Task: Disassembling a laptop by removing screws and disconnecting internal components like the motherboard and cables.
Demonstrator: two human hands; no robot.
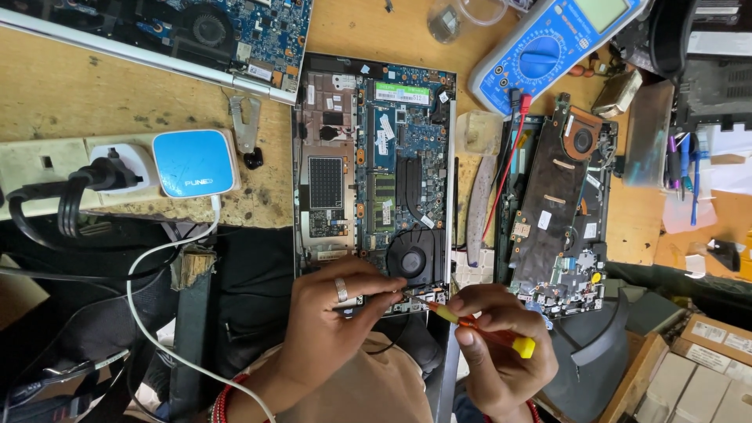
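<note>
The right hand is gripping a yellow-handled screwdriver tightly while the left hand is pinching the near edge of the opened, coverless laptop, its boards not yet removed.

A blue multimeter's pale screen at top right; brown labelled cartons bottom right.

This is an electronics repair workshop. A worn, stained wooden tabletop is crowded with opened laptops: one bared laptop in the middle, another stripped laptop to its right, a third laptop at the top left. A blue multimeter with red leads, a power strip and loose tools lie among them.
</note>
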